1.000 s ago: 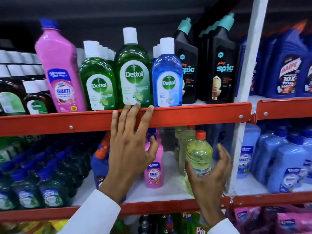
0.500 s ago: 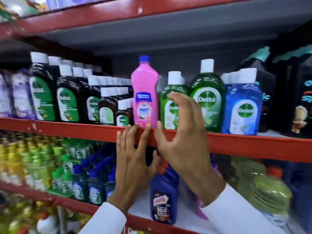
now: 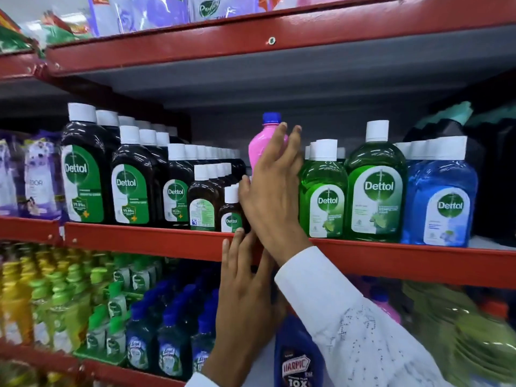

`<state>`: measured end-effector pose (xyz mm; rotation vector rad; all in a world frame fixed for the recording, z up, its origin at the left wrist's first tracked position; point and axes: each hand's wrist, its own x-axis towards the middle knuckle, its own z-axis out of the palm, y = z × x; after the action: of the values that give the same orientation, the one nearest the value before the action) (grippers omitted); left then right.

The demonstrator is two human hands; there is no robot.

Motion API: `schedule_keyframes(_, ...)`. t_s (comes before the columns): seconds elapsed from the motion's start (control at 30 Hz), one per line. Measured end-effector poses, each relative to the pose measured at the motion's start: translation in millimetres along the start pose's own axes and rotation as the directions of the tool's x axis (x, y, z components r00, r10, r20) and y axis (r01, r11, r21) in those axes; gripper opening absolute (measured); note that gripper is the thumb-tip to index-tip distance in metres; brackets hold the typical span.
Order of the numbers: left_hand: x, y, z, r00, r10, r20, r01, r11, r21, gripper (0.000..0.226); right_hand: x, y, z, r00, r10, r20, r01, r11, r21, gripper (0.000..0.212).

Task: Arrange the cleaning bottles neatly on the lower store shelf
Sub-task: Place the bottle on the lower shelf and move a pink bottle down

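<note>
A pink bottle with a blue cap stands on the middle shelf between brown and green Dettol bottles. My right hand lies over its front, thumb at its left side and straight fingers reaching its right shoulder; most of the bottle is hidden. My left hand is flat and open, fingertips on the red rim of the middle shelf. On the lower shelf, a dark blue Harpic bottle stands below my right sleeve, with another pink bottle behind it.
Brown Dettol bottles fill the middle shelf's left, with green Dettol bottles and blue ones on the right. The lower shelf holds blue-capped bottles, green-capped ones and blurred yellow-green bottles. Pouches lie on the top shelf.
My view rose and swung left. My right hand left the yellow-green bottle on the lower shelf and moved up and left onto the pink bottle. The left hand stays on the rim.
</note>
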<state>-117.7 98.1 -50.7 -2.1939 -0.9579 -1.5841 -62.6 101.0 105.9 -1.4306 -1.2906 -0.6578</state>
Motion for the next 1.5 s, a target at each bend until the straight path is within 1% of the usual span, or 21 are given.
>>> schedule_keyframes(0.1, 0.1, 0.4, 1.2, 1.0, 0.002, -0.013, -0.002, 0.999, -0.034, 0.061, 3.7, -1.7, 3.0, 0.999, -0.009, -0.048, 0.01, 1.0, 0.024, 0.092)
schedule_keyframes(0.2, 0.0, -0.8, 1.7, 1.0, 0.0, 0.002, 0.0, 0.999, -0.038, 0.063, 4.1, -6.4, -1.9, 0.995, -0.062, -0.08, 0.067, 0.995, 0.068, 0.089)
schedule_keyframes(0.3, -1.3, -0.6, 2.6, 0.999, -0.02, 0.037, 0.021, 1.0, -0.008, 0.07, 5.3, -16.5, -20.6, 0.975, -0.121, -0.186, 0.154, 0.972, 0.176, 0.086)
schedule_keyframes(0.4, -1.6, 1.6, 2.6, 0.998, -0.051, 0.042, 0.05, 0.999, 0.013, 0.07, 5.8, -23.6, -50.1, 0.949, -0.158, -0.274, 0.238, 0.927, 0.289, 0.088)
schedule_keyframes(0.47, -1.1, 3.6, 1.8, 0.997, -0.066, 0.027, 0.066, 0.998, 0.012, 0.069, 0.4, -23.0, -69.9, 0.943, -0.175, -0.282, 0.264, 0.91, 0.319, 0.088)
schedule_keyframes(0.53, -0.1, 8.1, 1.6, 0.997, -0.078, -0.004, 0.078, 0.997, 0.009, 0.065, -10.3, -16.3, -89.0, 0.949, -0.18, -0.26, 0.263, 0.906, 0.331, 0.089)
schedule_keyframes(0.63, 1.1, 13.1, 1.8, 0.995, -0.096, -0.041, 0.096, 0.995, -0.008, 0.067, -33.4, 3.2, -111.6, 0.967, -0.155, -0.203, 0.219, 0.913, 0.344, 0.09)
schedule_keyframes(0.73, 3.9, 18.9, 2.0, 0.993, -0.098, -0.061, 0.097, 0.995, -0.019, 0.071, -62.8, 33.1, -133.6, 0.983, -0.094, -0.157, 0.145, 0.921, 0.361, 0.091)
schedule_keyframes(0.87, 6.2, 33.1, 8.0, 0.993, -0.076, -0.089, 0.076, 0.997, -0.003, 0.069, -100.9, 89.9, -162.7, 0.997, 0.025, -0.07, 0.005, 0.917, 0.399, 0.091)
schedule_keyframes(0.93, 5.6, 39.0, 12.3, 0.992, -0.091, -0.09, 0.091, 0.996, -0.004, 0.068, -121.2, 119.6, -172.4, 0.996, 0.091, -0.024, -0.073, 0.905, 0.419, 0.09)
schedule_keyframes(1.0, 5.6, 41.2, 15.8, 0.99, -0.108, -0.096, 0.108, 0.994, -0.005, 0.067, -140.3, 144.2, -175.4, 0.987, 0.158, -0.015, -0.138, 0.899, 0.415, 0.087)
schedule_keyframes(1.13, 5.8, 47.1, 18.9, 0.985, -0.145, -0.097, 0.144, 0.989, -0.011, 0.069, -171.2, 182.5, -162.6, 0.969, 0.237, -0.065, -0.196, 0.906, 0.376, 0.085)
schedule_keyframes(1.3, 4.6, 49.3, 16.1, 0.986, -0.15, -0.067, 0.15, 0.989, 0.006, 0.069, -205.8, 215.0, -119.2, 0.948, 0.306, -0.092, -0.264, 0.911, 0.318, 0.083)
schedule_keyframes(1.43, 3.4, 48.6, 13.5, 0.99, -0.135, -0.045, 0.136, 0.991, 0.015, 0.07, -219.8, 228.6, -87.6, 0.952, 0.302, -0.05, -0.275, 0.917, 0.289, 0.077)
schedule_keyframes(1.5, 2.7, 47.4, 13.3, 0.992, -0.125, -0.035, 0.125, 0.992, 0.02, 0.071, -226.0, 234.6, -76.1, 0.95, 0.313, -0.007, -0.297, 0.909, 0.292, 0.077)
